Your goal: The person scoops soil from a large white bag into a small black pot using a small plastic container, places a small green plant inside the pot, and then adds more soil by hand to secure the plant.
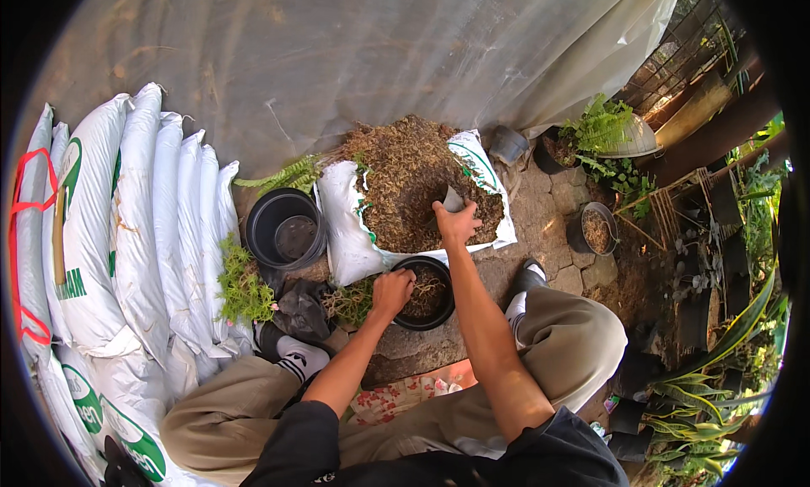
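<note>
While the right hand (458, 224) grips a flat gray piece (453, 200), the left hand (394, 290) is at a black pot (426, 323)

The gray piece is by the brown dirt (396, 179) in an open white bag (342, 213). The pot sits just beside the bag. I can't tell if the left hand pinches anything.

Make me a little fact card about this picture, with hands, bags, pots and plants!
Left hand: at the left rim of a round black pot
Right hand: holding a gray scoop-like piece over brown mix
Open bag: white, heaped with that mix
Bigger pot: black, left of that bag
Stacked bags: white, far left
Fern: green, upper right
</note>
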`<state>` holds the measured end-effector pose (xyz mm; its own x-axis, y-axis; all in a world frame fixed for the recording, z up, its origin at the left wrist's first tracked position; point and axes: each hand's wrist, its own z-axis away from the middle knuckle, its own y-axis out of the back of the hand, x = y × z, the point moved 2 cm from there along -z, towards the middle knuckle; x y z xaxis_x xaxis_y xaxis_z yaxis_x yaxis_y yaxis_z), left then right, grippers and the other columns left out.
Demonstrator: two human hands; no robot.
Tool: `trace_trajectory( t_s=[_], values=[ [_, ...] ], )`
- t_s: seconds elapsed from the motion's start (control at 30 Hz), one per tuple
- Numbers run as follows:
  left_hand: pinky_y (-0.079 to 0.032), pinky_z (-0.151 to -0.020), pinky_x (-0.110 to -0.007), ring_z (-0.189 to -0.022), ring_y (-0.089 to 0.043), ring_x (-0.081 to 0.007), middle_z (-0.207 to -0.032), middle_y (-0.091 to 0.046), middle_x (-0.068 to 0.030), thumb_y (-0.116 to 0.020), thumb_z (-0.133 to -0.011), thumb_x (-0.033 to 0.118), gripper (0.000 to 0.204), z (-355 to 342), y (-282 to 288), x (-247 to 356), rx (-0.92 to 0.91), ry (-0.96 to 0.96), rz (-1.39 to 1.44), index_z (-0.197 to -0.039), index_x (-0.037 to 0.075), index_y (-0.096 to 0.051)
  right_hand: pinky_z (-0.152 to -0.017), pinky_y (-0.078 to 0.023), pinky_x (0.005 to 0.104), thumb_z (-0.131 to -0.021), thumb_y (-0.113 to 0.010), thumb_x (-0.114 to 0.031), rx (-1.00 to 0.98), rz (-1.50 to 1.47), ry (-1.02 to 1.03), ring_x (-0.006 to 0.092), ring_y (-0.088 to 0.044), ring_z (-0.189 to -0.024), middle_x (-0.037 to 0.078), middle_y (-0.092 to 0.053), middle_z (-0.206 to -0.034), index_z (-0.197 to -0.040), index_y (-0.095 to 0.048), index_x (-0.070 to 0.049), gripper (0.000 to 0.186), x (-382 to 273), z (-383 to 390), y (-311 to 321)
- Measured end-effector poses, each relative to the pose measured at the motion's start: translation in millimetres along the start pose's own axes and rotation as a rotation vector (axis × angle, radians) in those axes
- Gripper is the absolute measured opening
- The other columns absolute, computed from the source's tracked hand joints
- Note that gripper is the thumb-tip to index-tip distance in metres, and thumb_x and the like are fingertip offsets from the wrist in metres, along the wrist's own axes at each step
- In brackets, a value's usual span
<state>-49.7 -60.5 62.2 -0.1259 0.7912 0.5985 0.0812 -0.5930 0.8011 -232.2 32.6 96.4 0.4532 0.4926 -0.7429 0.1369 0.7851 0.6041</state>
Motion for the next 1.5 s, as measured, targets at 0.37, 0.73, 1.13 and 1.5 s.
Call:
trace_trajectory(
  t_s=[0.37,0.73,1.13,1.5],
  values=[
    [-0.055,-0.072,-0.043,-0.078,-0.07,-0.0286,-0.087,-0.073,-0.0062,-0.071,-0.078,0.014,0.015,4.8,-7.7,-8.7,0.06,-0.017,0.102,-0.093,0.013,-0.074,-0.083,-0.058,0.0533,-0.088,-0.065,-0.037,-0.452,-0.67,-0.24,0.0335,-0.055,-0.114,0.013,-0.049,-0.128,-0.128,-0.053,-0.013,0.049,13.3,-21.8,17.5],
    [-0.056,-0.069,-0.042,-0.075,-0.07,-0.0277,-0.081,-0.073,-0.0063,-0.075,-0.076,0.014,0.012,-1.9,-13.8,-18.7,0.163,0.102,0.164,-0.087,0.013,-0.074,-0.078,-0.06,0.048,-0.086,-0.065,-0.039,-0.684,-0.646,-0.139,0.0291,-0.061,-0.107,0.011,-0.056,-0.122,-0.125,-0.056,-0.012,0.048,-20.7,-2.2,85.9],
    [-0.056,-0.067,-0.039,-0.072,-0.071,-0.0228,-0.076,-0.074,-0.0019,-0.077,-0.074,0.018,0.009,-15.4,-23.4,-9.7,0.057,0.278,0.124,-0.083,0.016,-0.075,-0.086,-0.059,0.0473,-0.082,-0.074,-0.039,-0.935,-0.093,0.106,0.0268,-0.058,-0.115,0.012,-0.05,-0.131,-0.138,-0.038,-0.007,0.074,-93.7,19.4,214.4],
    [-0.058,-0.067,-0.032,-0.072,-0.074,-0.0187,-0.085,-0.075,-0.0075,-0.076,-0.083,0.016,0.014,3.8,-13.5,-18.2,-0.063,0.608,0.37,-0.091,0.005,-0.074,-0.087,-0.058,0.0436,-0.082,-0.074,-0.043,-0.996,0.125,0.127,0.027,-0.05,-0.126,0.015,-0.047,-0.137,-0.145,-0.033,-0.008,0.084,-68.6,71.7,243.9]
  ],
)
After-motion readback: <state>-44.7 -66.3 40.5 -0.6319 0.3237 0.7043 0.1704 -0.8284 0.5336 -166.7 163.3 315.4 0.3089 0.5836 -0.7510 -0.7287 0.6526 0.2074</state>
